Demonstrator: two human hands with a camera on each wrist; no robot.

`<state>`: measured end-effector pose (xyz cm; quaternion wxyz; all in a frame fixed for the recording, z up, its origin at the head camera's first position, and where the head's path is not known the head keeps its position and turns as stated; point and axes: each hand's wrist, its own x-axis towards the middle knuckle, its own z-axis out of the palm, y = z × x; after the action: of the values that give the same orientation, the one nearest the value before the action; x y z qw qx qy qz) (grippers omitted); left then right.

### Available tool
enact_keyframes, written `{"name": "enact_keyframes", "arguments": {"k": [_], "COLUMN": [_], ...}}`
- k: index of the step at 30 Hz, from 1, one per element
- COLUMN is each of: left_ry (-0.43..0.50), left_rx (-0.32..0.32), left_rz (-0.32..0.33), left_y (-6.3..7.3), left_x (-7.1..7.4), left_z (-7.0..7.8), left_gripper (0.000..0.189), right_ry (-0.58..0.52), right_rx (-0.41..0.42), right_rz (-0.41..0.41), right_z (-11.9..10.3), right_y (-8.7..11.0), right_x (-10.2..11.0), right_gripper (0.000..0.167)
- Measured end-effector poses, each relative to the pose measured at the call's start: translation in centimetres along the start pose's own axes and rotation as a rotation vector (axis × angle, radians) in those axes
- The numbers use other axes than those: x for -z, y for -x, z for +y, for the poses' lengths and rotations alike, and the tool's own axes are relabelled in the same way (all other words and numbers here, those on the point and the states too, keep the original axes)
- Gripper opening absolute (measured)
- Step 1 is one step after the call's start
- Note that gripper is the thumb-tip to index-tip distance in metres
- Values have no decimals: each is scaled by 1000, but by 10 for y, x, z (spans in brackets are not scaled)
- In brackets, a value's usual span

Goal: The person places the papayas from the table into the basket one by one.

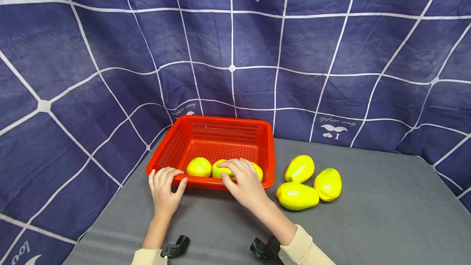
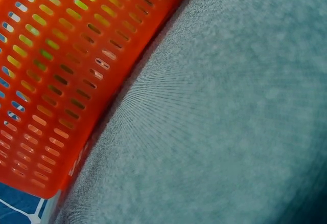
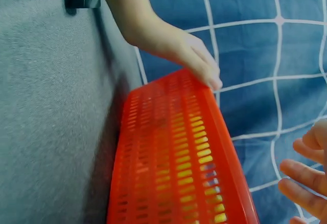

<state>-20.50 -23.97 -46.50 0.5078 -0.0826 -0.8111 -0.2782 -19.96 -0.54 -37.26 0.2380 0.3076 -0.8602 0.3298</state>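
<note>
At the red basket (image 1: 224, 130), left hand (image 1: 164, 190) grips the rim (image 1: 206, 180), likely steadying; right hand (image 1: 243, 181), spread over yellow fruit (image 1: 217, 171), seems empty.

Curtained-off corner, we'd say: blue gridded cloth (image 1: 254, 42) behind and left of grey tabletop (image 1: 386, 203); home or lab, can't tell.

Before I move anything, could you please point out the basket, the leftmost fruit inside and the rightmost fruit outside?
Basket (image 1: 220, 150), head view: bare part of floor.
Leftmost fruit (image 1: 199, 167), head view: middle of visible side.
Rightmost fruit (image 1: 328, 184), head view: middle of visible side.
</note>
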Motion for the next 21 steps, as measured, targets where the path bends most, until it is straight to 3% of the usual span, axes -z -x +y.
{"name": "enact_keyframes", "arguments": {"k": [11, 21], "left_ry": [3, -3], "left_rx": [-2, -3], "left_rz": [-1, 7], "left_y": [-2, -1], "left_x": [-3, -2], "left_z": [1, 2], "left_gripper": [48, 48], "right_ry": [-20, 99], "right_rx": [-43, -127], "right_rz": [202, 301], "right_z": [44, 89], "right_y": [56, 110], "right_x": [31, 78], "right_gripper": [18, 30]}}
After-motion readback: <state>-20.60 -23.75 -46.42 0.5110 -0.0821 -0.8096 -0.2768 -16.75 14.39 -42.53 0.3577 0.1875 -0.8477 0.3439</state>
